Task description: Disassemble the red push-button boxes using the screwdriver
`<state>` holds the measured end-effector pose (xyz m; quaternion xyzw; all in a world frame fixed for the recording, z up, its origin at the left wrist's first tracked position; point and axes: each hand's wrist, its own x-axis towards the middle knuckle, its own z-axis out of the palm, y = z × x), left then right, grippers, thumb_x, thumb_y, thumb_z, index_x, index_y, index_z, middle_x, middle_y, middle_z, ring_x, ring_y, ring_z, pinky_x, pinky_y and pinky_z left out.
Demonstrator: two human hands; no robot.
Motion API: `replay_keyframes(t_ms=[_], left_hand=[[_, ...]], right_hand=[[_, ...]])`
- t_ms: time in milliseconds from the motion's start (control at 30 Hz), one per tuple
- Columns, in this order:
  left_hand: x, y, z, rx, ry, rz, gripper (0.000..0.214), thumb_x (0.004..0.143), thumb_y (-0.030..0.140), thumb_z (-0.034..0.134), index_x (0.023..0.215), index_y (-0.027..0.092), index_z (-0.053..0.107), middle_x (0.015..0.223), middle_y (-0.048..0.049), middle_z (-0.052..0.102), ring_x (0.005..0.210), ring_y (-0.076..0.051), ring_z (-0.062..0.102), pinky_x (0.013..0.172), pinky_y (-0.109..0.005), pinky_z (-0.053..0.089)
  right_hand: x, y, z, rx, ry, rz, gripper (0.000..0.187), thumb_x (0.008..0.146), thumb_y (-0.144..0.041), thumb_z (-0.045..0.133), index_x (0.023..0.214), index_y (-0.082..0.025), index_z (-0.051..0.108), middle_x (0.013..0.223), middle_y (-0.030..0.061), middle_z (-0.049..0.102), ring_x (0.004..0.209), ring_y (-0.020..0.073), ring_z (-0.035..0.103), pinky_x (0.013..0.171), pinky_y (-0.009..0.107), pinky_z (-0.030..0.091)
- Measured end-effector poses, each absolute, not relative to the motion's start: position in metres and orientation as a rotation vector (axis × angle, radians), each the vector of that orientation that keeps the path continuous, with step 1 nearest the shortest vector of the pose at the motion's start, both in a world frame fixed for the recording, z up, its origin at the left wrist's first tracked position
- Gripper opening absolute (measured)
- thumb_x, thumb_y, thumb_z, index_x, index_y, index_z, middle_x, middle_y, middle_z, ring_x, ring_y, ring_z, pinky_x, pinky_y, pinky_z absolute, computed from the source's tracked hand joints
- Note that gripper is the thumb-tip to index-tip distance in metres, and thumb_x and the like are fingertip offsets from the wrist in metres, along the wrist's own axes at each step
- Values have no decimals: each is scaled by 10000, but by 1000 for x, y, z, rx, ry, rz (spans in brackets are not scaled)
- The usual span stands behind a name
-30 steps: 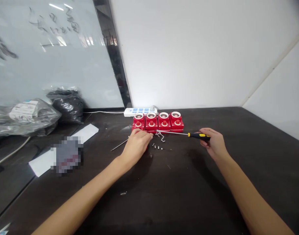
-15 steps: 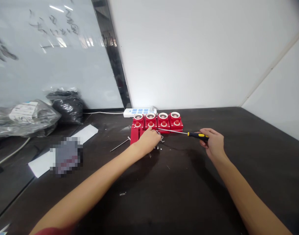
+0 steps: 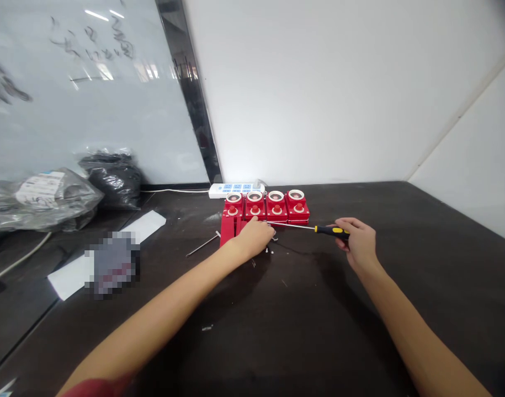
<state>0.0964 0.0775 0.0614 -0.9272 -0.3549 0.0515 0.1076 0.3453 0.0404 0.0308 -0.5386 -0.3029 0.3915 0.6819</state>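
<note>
Right hand (image 3: 359,242) grips screwdriver (image 3: 318,228), centre frame. Left hand (image 3: 255,237) curled at red button boxes (image 3: 265,206), contents unclear. Loose screws (image 3: 269,251) beside; power strip (image 3: 234,189) behind; plastic bags (image 3: 62,193) left.

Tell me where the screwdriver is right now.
Head view, right of centre: the screwdriver is held by the right hand, its shaft pointing left toward the left hand, in front of the red button boxes.

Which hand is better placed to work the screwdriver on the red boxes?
Right. The right hand grips the screwdriver by its handle, shaft aimed at the red boxes; the left hand sits at their front.
</note>
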Motion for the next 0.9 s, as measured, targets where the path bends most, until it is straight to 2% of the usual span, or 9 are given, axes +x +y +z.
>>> replay_keyframes(t_ms=[100,167,267,333,400,533,733,900], left_hand=[[89,72,75,-2717,-1081,97,171,889,211,612,771,137,711,776,-95,732,781,-230,690,809,-360,444],[77,66,85,-2705,-1132,-19,289,970,265,487,842,150,720,814,-82,730,808,-218,678,804,-357,449],[48,55,92,-2618,-1319,-552,275,974,256,454,978,169,715,924,-74,726,894,-217,653,833,-357,467],[27,46,89,-2510,-1473,-722,270,958,240,454,1046,177,700,1051,-84,709,950,-227,641,850,-378,482],[10,37,79,-2511,-1530,-744,272,951,244,453,1054,180,696,1153,-89,677,1038,-236,626,907,-402,482],[-6,24,58,-2557,-1515,-671,349,968,377,449,1170,182,658,1357,-115,571,1248,-278,530,1006,-459,448],[-14,18,45,-2536,-1566,-638,433,985,445,397,1217,169,636,1359,-136,576,1257,-286,536,1037,-473,437],[-19,17,40,-2520,-1610,-651,428,987,439,389,1244,185,620,1387,-122,554,1276,-282,521,1048,-468,439]], right_hand=[[345,40,28,-1219,-700,881,181,594,-258,747,655,-149,616,573,43,685,262,67,398,266,181,195],[343,40,26,-1227,-721,894,183,607,-266,746,671,-150,620,593,48,694,270,70,413,267,184,205],[339,40,22,-1218,-765,935,195,625,-285,749,691,-148,627,637,54,707,300,82,458,277,193,255],[336,40,20,-1206,-796,966,212,629,-302,757,694,-145,630,664,56,711,318,87,481,287,198,290],[334,40,17,-1201,-821,990,236,630,-323,769,696,-140,635,683,58,712,329,86,491,296,199,305],[331,40,13,-1198,-882,1050,285,639,-374,789,705,-133,653,681,54,699,363,92,516,326,202,331],[333,41,10,-1203,-1004,1183,332,632,-400,804,791,-136,681,778,60,713,466,112,581,421,228,417],[340,43,5,-1275,-1398,1124,329,628,-297,780,924,-173,710,883,60,730,664,184,666,579,301,513]])
